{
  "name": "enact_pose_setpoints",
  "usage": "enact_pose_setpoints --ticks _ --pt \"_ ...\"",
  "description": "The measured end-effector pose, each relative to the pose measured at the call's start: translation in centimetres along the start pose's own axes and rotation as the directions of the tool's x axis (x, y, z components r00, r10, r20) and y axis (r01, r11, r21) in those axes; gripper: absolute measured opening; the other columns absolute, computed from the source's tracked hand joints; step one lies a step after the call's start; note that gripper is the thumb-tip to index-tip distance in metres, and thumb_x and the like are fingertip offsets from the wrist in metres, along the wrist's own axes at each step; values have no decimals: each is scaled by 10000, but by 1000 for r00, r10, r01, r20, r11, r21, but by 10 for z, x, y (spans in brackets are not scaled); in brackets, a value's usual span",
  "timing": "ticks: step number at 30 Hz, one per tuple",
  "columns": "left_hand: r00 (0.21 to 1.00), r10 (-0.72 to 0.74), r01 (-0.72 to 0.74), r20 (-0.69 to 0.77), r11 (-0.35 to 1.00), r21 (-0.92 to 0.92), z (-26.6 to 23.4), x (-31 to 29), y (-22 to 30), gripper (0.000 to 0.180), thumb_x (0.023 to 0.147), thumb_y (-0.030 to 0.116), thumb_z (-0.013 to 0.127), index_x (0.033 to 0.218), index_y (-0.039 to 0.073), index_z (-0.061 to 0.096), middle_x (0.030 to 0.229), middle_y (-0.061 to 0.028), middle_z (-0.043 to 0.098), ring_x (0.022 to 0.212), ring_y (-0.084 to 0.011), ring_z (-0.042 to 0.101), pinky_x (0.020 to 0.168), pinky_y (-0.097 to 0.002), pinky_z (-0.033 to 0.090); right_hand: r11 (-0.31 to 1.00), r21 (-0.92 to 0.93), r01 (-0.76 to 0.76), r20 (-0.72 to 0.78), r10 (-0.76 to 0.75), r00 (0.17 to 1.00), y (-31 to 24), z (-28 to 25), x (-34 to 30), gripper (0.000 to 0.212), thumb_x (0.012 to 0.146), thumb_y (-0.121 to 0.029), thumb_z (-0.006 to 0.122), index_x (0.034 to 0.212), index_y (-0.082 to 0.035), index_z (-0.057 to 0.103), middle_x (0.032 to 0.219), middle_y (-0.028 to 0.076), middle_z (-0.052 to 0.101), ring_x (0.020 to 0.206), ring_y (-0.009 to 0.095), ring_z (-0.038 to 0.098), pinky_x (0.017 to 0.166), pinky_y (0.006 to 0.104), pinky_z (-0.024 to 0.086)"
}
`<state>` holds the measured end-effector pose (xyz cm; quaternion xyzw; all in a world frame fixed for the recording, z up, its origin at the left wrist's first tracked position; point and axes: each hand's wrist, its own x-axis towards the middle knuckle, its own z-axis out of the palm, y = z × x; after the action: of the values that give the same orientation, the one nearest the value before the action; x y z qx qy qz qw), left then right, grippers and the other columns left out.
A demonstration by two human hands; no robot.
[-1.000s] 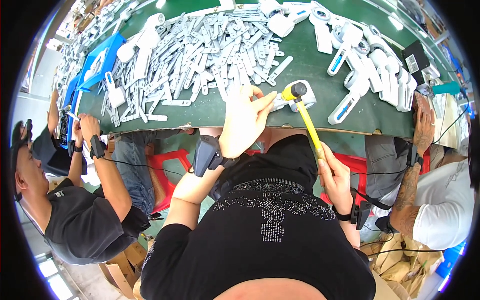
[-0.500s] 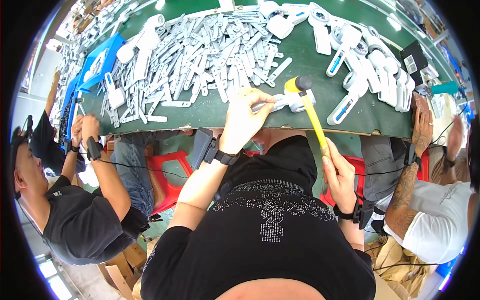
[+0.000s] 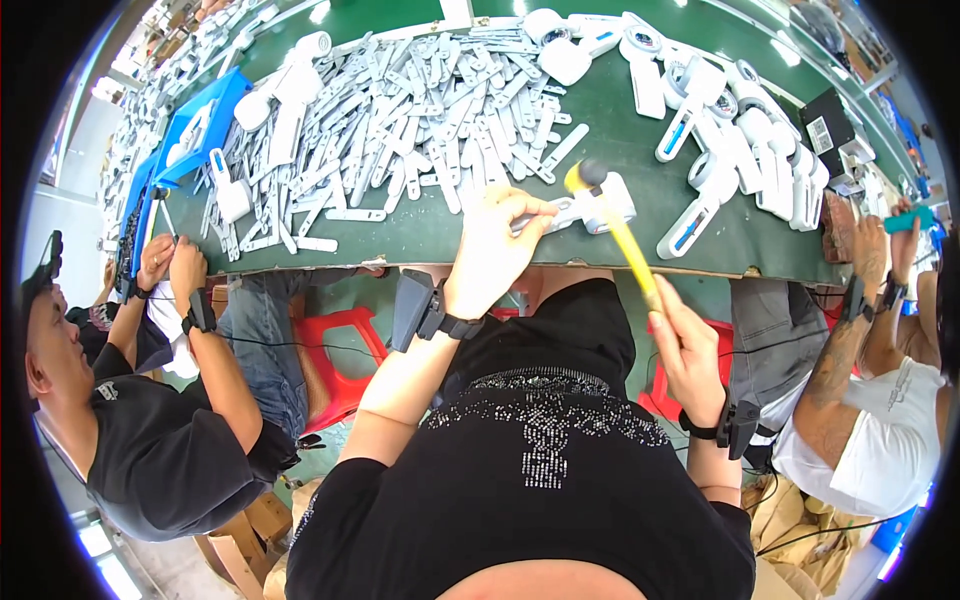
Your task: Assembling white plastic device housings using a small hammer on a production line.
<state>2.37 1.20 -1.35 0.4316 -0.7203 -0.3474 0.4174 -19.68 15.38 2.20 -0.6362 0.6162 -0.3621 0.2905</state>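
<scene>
My left hand (image 3: 492, 240) pinches the grey flat handle (image 3: 563, 214) of a white round-headed device (image 3: 619, 203), which lies near the table's front edge. In my right hand (image 3: 688, 340) is the yellow grip of a mallet (image 3: 628, 243). The mallet's yellow and black head is over the device, partly hiding it; whether the two touch I cannot tell. Beyond my left hand spreads a large heap of grey flat strips (image 3: 400, 120).
Several white devices (image 3: 690, 225) with blue marks lie to the right. At the left stand blue bins (image 3: 210, 120). One person (image 3: 170, 440) works at my left; at my right, another person's hand (image 3: 870, 245) is beside a teal-handled tool (image 3: 908, 220). Red stools (image 3: 340, 360) stand below the table.
The mallet head has shifted slightly left and nearer me, while my right hand has moved a little right. My left hand keeps its pinch. At the right, the person's arms have moved.
</scene>
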Motion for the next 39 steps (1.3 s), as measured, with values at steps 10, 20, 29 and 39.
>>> enact_pose_setpoints --ticks 10,20,29,39 --pt "960 281 -272 -20 944 189 -15 3 -3 213 757 107 734 946 33 669 876 -128 593 791 -296 589 712 -378 479 997 29 76 -57 -75 996 -6 2 0 402 921 -29 577 1317 10 517 887 117 626 712 167 571 688 256 471" --pt "963 268 -250 -30 929 274 -23 -7 -24 261 682 194 798 848 53 653 809 -112 590 757 -317 577 679 -402 444 987 -87 132 79 -125 989 -12 13 -10 403 923 -65 584 1318 -12 521 833 151 597 662 269 577 630 324 468" --pt "968 229 -201 -98 950 241 -16 -18 -26 360 692 144 798 994 28 640 776 -108 604 778 -306 588 727 -386 461 980 -19 197 -9 -197 980 -14 17 -7 404 907 -25 587 1305 6 528 836 156 607 686 262 599 651 319 481" --pt "984 -147 132 -104 982 -136 -14 -22 -29 664 696 16 797 1274 17 471 878 -55 677 823 -101 611 823 -260 486 961 -134 242 227 -208 951 -18 28 6 441 894 -58 618 1322 -24 516 755 143 553 575 277 546 533 354 438"
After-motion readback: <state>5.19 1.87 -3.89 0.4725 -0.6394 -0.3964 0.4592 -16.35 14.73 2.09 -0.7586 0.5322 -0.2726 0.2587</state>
